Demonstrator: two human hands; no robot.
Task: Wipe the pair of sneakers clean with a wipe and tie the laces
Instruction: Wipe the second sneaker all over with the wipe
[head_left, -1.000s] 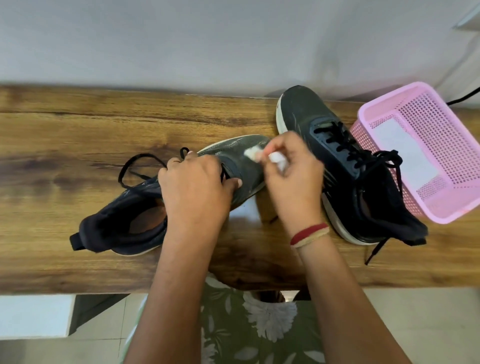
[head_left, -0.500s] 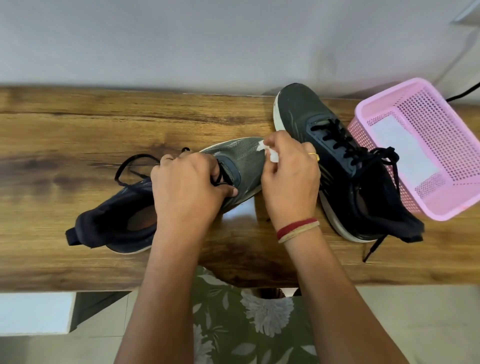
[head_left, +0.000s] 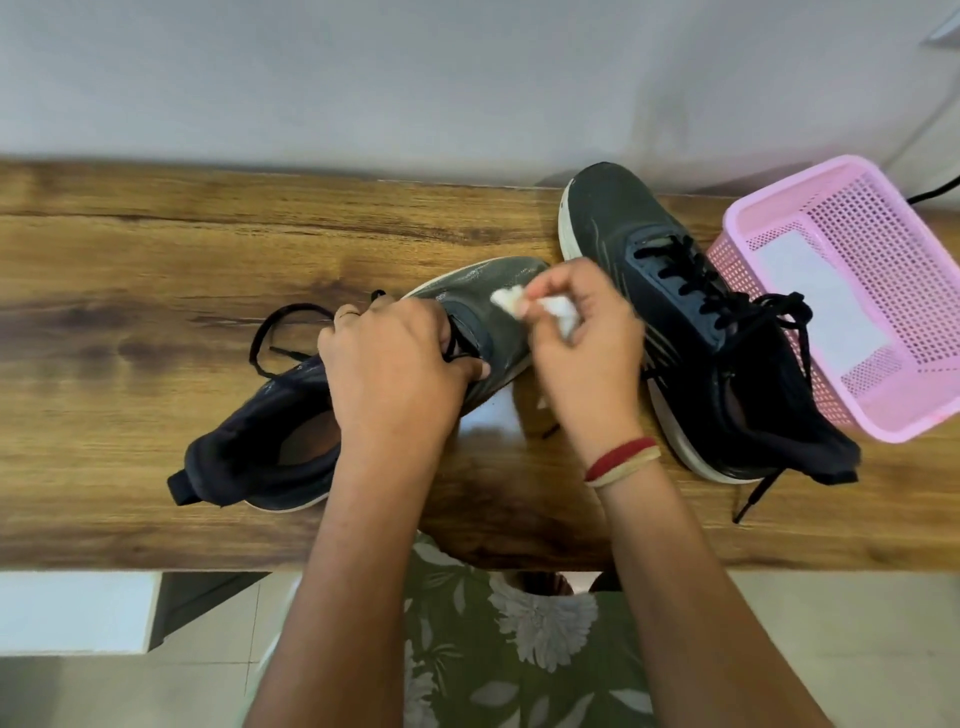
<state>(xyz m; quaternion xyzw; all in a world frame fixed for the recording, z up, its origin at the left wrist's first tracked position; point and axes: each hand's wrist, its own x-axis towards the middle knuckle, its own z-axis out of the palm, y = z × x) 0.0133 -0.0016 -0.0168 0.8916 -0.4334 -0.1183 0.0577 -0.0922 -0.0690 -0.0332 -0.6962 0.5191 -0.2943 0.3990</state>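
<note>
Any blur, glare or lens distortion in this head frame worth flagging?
Head view: right hand and wipe are motion-blurred; a bright glare patch sits on the table between the hands; the wide-angle lens bows the table edges; both sneakers stay fairly sharp.

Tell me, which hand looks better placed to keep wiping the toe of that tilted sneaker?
The right hand. It already pinches the white wipe against the toe of the left sneaker. The left hand is busy clamping that sneaker's middle to steady it on the wooden table.

wall (head_left: 363, 78): pale grey | table (head_left: 130, 270): glossy wood | floor (head_left: 831, 649): possibly tiled
</note>
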